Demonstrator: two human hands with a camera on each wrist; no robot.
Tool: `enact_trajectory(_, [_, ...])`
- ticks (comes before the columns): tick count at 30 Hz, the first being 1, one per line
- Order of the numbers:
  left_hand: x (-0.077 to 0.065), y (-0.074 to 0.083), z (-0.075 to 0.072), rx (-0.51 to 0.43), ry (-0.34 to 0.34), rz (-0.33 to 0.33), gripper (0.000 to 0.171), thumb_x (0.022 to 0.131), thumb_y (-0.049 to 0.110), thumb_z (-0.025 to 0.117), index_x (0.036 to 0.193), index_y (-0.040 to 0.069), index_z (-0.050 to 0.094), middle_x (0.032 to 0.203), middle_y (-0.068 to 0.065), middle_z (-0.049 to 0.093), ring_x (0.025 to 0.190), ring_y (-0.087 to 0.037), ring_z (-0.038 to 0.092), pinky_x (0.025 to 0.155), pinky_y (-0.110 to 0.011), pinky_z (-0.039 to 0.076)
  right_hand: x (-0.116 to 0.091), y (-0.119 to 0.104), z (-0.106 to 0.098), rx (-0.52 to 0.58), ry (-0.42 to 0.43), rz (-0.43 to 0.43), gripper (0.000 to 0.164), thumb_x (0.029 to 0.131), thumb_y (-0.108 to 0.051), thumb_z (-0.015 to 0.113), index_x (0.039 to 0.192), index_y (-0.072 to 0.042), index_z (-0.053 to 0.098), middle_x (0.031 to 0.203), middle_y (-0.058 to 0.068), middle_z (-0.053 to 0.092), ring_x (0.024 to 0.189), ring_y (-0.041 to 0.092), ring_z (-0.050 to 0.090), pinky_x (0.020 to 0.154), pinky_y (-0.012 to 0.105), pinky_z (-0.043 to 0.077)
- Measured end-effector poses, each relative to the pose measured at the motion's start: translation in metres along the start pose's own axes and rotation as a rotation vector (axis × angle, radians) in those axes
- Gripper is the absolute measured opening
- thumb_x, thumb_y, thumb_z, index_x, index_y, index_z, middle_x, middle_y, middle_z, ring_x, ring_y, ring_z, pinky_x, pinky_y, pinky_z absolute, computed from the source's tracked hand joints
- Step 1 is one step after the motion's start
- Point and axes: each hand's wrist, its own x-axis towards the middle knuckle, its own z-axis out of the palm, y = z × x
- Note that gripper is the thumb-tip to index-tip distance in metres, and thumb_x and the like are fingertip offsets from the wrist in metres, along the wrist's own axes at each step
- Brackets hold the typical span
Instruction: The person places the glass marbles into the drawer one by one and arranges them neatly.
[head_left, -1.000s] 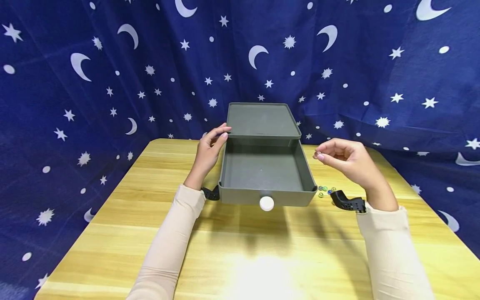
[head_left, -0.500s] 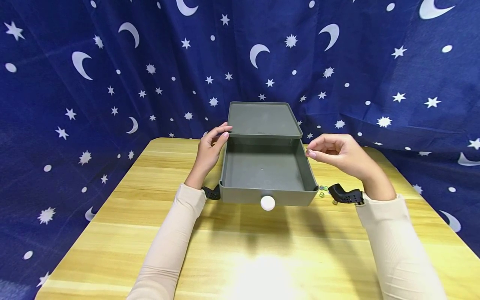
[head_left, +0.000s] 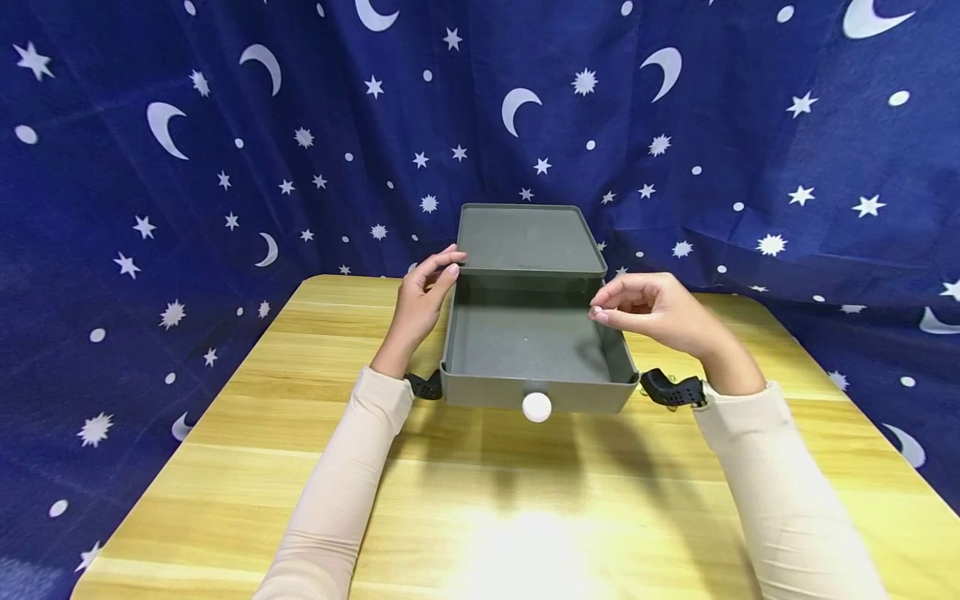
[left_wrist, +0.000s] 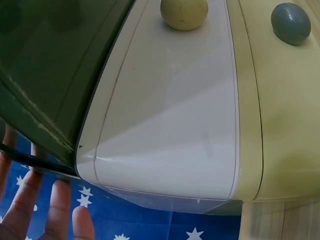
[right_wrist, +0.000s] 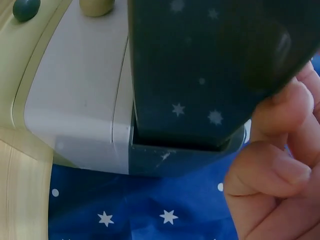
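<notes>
While our left hand rests loosely extended fingers against the left edge of the grey box top, we pinch a small marble between right hand thumb and forefinger tips, above the pulled-out drawer's right side

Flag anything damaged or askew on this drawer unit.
One pale mark on the drawer unit, right wrist view: odd against the plain dark surface, maybe a scuff. The open drawer looks straight; nothing visibly broken.

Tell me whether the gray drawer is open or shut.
Open: the gray drawer juts out beyond the gray top, its inside showing.
</notes>
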Motion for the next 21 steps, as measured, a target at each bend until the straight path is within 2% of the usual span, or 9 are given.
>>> enact_trajectory(9, [0.0,0.0,-0.001,0.006,0.0,-0.002,0.029,0.111,0.01,0.059,0.133,-0.004,0.071,0.156,-0.014,0.061,0.129,-0.036,0.065,0.104,-0.035,0.047,0.007,0.0,0.008,-0.009,-0.006,-0.003,0.01,0.093,0.012,0.074,0.102,0.007,0.074,0.09,0.009,0.08,0.076,0.01,0.073,0.069,0.019,0.055])
enact_trajectory(18, [0.001,0.0,-0.001,-0.009,-0.005,0.001,0.029,0.11,0.009,0.061,0.133,-0.004,0.071,0.156,-0.014,0.061,0.13,-0.035,0.065,0.104,-0.035,0.047,0.012,0.004,0.015,-0.04,0.018,0.012,0.011,0.091,0.009,0.077,0.101,0.004,0.076,0.087,-0.004,0.079,0.067,0.009,0.066,0.063,0.02,0.048])
enact_trajectory(21, [0.001,-0.001,-0.001,-0.013,-0.006,-0.002,0.029,0.11,0.009,0.061,0.133,-0.005,0.071,0.156,-0.014,0.061,0.132,-0.034,0.064,0.104,-0.035,0.047,0.013,0.005,0.017,-0.047,0.021,0.021,0.011,0.091,0.009,0.078,0.101,0.003,0.076,0.087,-0.002,0.079,0.067,0.007,0.065,0.063,0.02,0.047])
